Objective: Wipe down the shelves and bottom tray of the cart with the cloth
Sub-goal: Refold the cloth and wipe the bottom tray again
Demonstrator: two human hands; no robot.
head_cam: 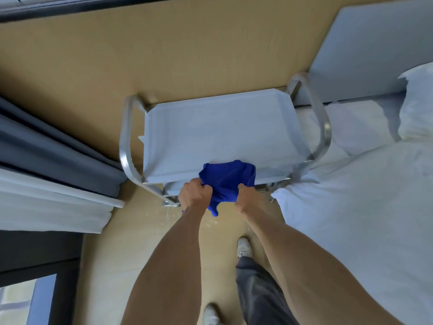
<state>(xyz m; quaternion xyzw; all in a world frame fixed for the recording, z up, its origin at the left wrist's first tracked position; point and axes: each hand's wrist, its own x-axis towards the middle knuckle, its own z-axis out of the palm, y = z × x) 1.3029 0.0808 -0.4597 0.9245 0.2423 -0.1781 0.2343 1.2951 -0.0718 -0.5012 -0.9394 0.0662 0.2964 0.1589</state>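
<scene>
As seen from the head camera, which looks steeply down, a white rectangular top shelf with a raised rim (222, 127) is shown on a cart framed in curved silver metal tubing (125, 146). A crumpled bright blue cloth (228, 177) is draped over the near edge of this shelf, part of it lying on the shelf surface and part hanging down in front of the rim. The cloth is gripped at its left side by the left hand (195, 193), whose fingers are curled tightly into the fabric, knuckles upward. Its right side is pinched by the right hand (246, 197), the fingers likewise closed on the fabric. A small tail of cloth is seen hanging between the two wrists. Both bare forearms are extended forward from the lower edge of the view. A lower level of the cart is glimpsed only as a pale edge beneath the near rim; its condition cannot be told. The cart is placed against a tan wood-grain wall panel (164, 43). Just beside its right side, a bed covered in white linen (363, 207) is shown, with a white pillow (417, 104) at the far end. To the left, grey and white curtains (46, 174) are gathered. A white shoe (244, 247) and a dark grey trouser leg (260, 292) are visible on the light floor below.
</scene>
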